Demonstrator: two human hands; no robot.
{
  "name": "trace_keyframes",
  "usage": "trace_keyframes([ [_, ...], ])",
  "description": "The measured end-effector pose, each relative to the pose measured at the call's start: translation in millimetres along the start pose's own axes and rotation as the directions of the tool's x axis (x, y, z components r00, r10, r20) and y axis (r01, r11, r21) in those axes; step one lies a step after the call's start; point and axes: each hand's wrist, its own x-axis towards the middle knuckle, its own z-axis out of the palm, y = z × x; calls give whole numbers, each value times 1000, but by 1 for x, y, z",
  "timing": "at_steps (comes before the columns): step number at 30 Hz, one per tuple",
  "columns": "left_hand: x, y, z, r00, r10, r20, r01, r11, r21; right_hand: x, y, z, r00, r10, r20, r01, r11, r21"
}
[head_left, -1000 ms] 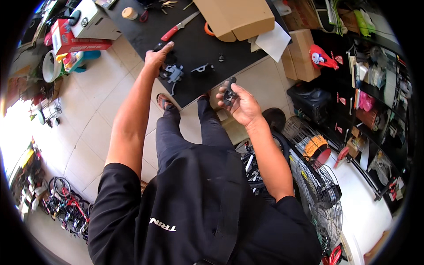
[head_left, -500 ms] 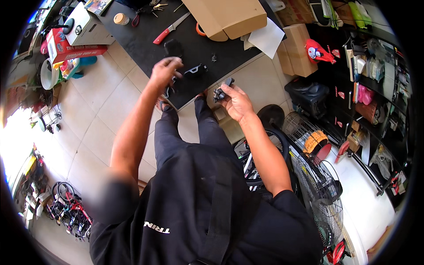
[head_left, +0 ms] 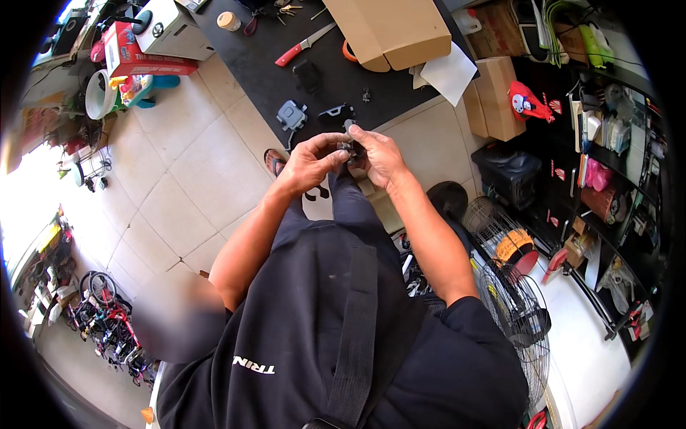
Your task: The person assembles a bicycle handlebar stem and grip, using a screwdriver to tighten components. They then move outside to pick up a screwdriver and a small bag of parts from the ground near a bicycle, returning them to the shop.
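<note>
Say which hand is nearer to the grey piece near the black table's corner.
Left. The left hand is close below the grey piece and slightly right of it in the picture; the right hand is farther off, below and well to its right.

VIEW: left fisheye, worn on my head | FACING: steeply down | NEAREST: my black cloth shirt point(head_left: 307, 300), filling the lower middle | FARTHER: my bare left hand point(head_left: 311, 161) and bare right hand point(head_left: 380, 159), then the flat black counter point(head_left: 268, 89)

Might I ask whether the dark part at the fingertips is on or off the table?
Off the table: left hand and right hand hold the dark part clear of it.
</note>
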Motion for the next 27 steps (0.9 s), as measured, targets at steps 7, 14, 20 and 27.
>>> trace_keyframes([
  [7, -28, 39, -4, 943, 315, 109, -329, 823, 462, -13, 0, 24, 951, 137, 278, -132, 991, -36],
  [14, -52, 54, -3, 898, 435, 66, -383, 700, 602, -52, -19, 45, 966, 192, 176, -128, 939, -318],
  [20, -73, 62, 7, 919, 377, -116, -200, 698, 688, -73, -16, 23, 929, -118, 352, 241, 913, -329],
  [27, -84, 66, 15, 885, 437, -162, -155, 604, 782, -90, -43, 41, 873, -192, 448, 382, 841, -384],
])
